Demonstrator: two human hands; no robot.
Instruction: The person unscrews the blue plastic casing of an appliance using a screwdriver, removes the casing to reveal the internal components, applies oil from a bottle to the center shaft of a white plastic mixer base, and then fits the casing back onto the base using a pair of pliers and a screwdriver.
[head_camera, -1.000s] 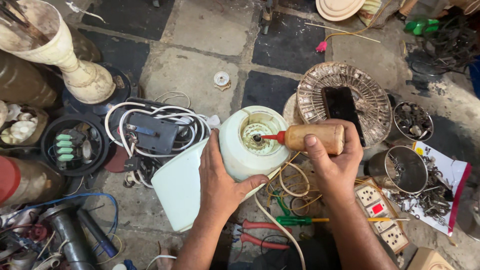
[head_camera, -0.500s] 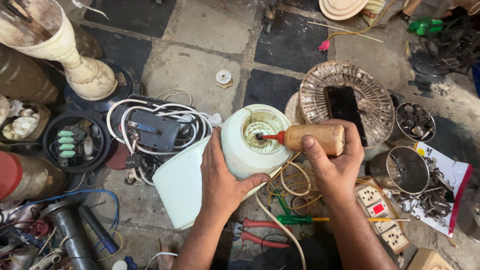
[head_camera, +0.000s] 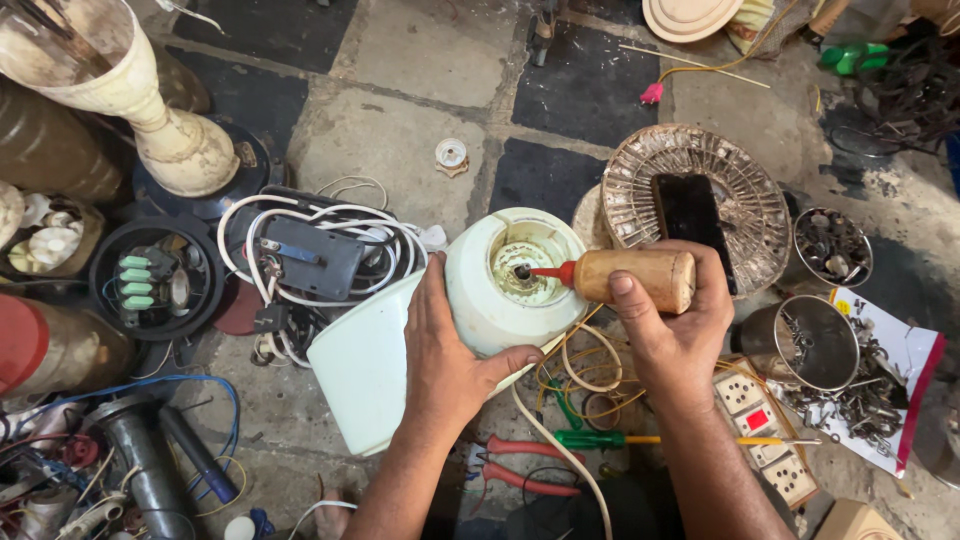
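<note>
A white appliance housing (head_camera: 400, 350) lies on its side on the stone floor, its round open top turned toward me. My left hand (head_camera: 450, 350) clasps the housing's neck from below. My right hand (head_camera: 675, 320) holds a tan squeeze bottle (head_camera: 640, 277) sideways. The bottle's red nozzle (head_camera: 550, 271) reaches into the round recess (head_camera: 520, 270), its tip at the metal shaft in the centre.
A round metal grille (head_camera: 640, 190) with a black phone (head_camera: 692, 215) on it lies just behind the bottle. Red-handled pliers (head_camera: 520, 462), a green-and-yellow screwdriver (head_camera: 650, 439) and a socket strip (head_camera: 765, 425) lie near my arms. Wired parts (head_camera: 310, 255), a pale vase (head_camera: 160, 120) and tins of scrap (head_camera: 815, 340) surround.
Both hands, the housing and the bottle stay in the same pose; only the view shifts slightly.
</note>
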